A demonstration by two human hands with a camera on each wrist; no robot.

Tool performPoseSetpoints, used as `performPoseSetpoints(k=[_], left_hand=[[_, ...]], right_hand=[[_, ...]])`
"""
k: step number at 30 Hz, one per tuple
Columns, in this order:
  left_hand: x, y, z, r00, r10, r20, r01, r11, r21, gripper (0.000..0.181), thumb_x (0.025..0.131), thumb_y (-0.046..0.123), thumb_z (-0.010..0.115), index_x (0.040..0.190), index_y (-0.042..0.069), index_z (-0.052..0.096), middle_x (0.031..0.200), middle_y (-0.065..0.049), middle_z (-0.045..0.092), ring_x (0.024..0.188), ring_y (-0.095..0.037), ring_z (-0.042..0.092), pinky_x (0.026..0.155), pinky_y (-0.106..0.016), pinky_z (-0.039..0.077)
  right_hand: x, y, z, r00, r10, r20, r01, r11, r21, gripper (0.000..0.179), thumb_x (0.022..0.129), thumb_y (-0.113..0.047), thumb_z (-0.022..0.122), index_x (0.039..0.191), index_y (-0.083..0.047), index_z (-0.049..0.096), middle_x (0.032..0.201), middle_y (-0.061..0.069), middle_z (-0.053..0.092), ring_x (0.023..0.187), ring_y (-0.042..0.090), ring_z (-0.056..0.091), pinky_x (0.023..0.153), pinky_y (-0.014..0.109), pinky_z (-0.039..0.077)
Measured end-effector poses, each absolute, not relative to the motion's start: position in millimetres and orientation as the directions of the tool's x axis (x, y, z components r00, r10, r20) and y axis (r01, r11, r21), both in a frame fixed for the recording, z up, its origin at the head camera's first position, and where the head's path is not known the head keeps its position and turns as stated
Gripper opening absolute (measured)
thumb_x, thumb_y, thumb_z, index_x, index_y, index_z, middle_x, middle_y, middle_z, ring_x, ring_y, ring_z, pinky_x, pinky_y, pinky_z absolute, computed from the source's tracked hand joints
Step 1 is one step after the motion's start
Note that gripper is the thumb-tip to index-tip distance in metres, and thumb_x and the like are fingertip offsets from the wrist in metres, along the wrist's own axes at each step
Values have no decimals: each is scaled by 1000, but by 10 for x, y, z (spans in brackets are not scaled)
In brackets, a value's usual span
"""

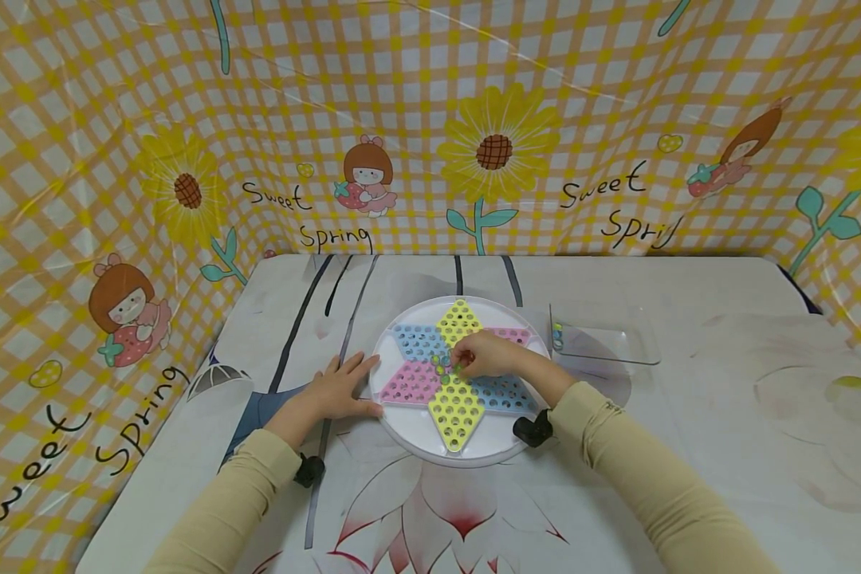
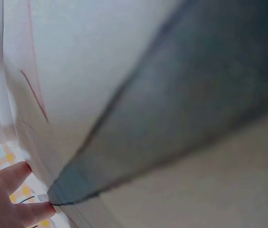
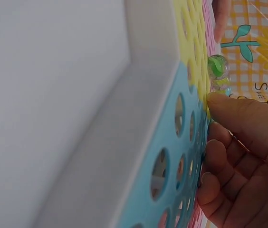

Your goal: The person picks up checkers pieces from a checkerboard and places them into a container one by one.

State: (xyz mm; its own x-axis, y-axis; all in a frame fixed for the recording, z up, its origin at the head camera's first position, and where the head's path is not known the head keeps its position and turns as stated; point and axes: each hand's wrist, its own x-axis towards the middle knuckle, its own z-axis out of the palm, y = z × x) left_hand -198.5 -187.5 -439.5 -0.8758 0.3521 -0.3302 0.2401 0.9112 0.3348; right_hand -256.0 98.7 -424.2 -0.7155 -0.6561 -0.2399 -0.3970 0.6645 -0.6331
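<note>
A round white Chinese checkers board (image 1: 405, 430) with a yellow, pink and blue star of holes lies on the table. My left hand (image 1: 342, 388) has its fingers spread at the board's left rim, with thumb and fingertips right at the edge. My right hand (image 1: 489, 354) is over the board's middle, thumb and fingers curled down. Several glass marbles (image 1: 441, 368) sit at the centre, close to those fingertips. In the right wrist view, a green marble (image 3: 217, 66) stands just beyond the thumb tip. I cannot tell whether the hidden index fingertip pinches a marble.
To the right of the board stands a clear plastic box (image 1: 610, 344), with several marbles (image 1: 558, 336) at its left end. A patterned cloth (image 1: 416, 96) walls the back and left of the printed tabletop (image 1: 725, 399). A white mesh-like shape (image 1: 218, 381) is at the left edge.
</note>
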Motion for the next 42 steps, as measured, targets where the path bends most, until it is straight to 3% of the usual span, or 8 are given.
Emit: performPoseSetpoints(k=[9,42], left_hand=[[-1986,-1865,-4391,-877,350,-329,238,911,336,92,75,58,64,147,21,20,152,-14,16,134,-50,7,99,-69,17],[-1980,-1860,-4374,-880,353,-317,243,909,339,90,77,55,64,147,19,21,151,-15,17,133,-52,7,97,-71,17]], right_hand=[[-2550,1014,-4209,-697,-685,-215,-418,631,-654,9,80,-4,65,88,-5,64,72,-1,53,67,10,45,60,21,38],[-2636,1226,-3945,-726,-675,-130,-450,609,-653,16,80,-10,69,94,-4,65,79,1,60,69,12,51,61,24,44]])
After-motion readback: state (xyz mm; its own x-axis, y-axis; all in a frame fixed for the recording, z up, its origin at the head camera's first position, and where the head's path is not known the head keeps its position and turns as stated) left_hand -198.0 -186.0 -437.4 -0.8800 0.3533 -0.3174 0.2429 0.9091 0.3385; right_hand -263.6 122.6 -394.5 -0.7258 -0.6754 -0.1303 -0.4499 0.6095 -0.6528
